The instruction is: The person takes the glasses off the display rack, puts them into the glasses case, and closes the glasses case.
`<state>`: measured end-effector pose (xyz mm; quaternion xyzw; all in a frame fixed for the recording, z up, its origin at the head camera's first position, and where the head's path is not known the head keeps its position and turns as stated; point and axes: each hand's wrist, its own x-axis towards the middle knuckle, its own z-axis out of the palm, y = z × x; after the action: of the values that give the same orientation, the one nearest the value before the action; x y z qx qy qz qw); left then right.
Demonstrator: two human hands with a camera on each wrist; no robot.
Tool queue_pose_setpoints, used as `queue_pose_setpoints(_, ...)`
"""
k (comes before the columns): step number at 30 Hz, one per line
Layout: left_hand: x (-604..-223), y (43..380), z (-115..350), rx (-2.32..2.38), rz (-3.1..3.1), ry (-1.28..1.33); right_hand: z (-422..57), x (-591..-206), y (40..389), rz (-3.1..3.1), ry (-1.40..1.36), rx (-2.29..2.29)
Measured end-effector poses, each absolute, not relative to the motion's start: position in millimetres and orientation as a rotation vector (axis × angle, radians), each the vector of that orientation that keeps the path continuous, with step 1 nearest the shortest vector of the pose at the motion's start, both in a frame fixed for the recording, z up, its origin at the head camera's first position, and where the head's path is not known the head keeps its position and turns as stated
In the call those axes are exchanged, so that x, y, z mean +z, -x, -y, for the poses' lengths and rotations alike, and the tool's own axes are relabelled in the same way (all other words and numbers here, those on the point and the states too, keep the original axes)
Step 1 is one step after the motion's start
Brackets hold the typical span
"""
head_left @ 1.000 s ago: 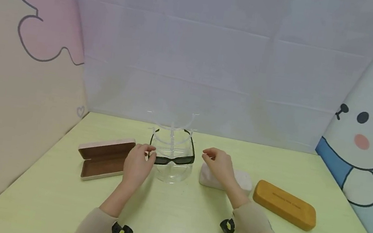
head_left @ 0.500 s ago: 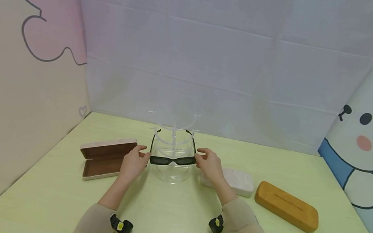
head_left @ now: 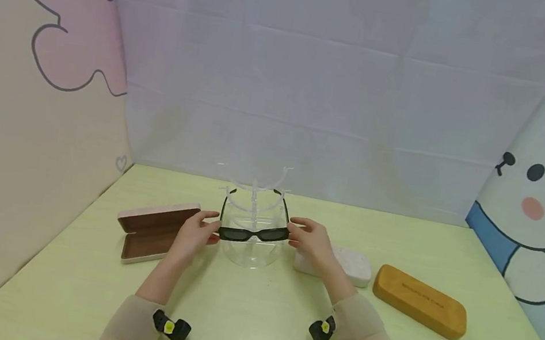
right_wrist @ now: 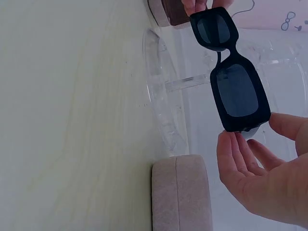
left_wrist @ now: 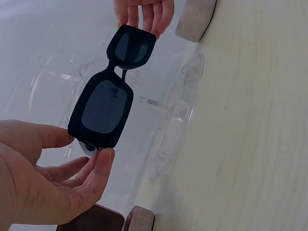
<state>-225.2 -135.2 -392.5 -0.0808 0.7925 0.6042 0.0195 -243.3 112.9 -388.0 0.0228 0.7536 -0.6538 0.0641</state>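
Note:
Black sunglasses [head_left: 235, 235] sit across a clear display stand [head_left: 255, 196], front towards me and temples running back. At their left end my left hand [head_left: 192, 233] holds the frame's corner. My right hand [head_left: 313, 244] grips the opposite corner. In the left wrist view, thumb and fingers bracket the outer edge of the sunglasses [left_wrist: 105, 108]. The right wrist view shows the same kind of hold by the right hand [right_wrist: 269, 180]. The stand's round base [right_wrist: 163, 91] rests on the table below the lenses.
An open glasses case [head_left: 161, 220] with brown lining lies left of the stand. A whitish closed case [head_left: 355, 267] is partly behind my right forearm. Farther right lies an orange-brown closed case [head_left: 419, 301]. A pale curtain [head_left: 273, 89] closes off the table's back.
My right hand has moved left onto the sunglasses' right corner. The left hand has shifted slightly left, from over the lens to the outer end. The sunglasses' right end looks slightly shifted rightward.

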Motion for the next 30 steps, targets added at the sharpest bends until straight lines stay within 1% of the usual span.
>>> queue_pose_setpoints(7,-386,219,137,1.975,-2.266,0.198,-130,-381,236,-2.036,-0.002,-2.051)
queue_pose_setpoints(15,-384,208,132,1.983,-2.244,0.132,-146,-380,225,-1.872,0.051,-2.046)
queue_pose_setpoints(23,-379,196,129,1.935,-2.172,-0.015,-158,-383,209,-1.843,0.082,-2.069)
queue_pose_setpoints(30,-377,185,128,1.882,-2.120,-0.142,-166,-377,195,-1.887,0.089,-2.080)
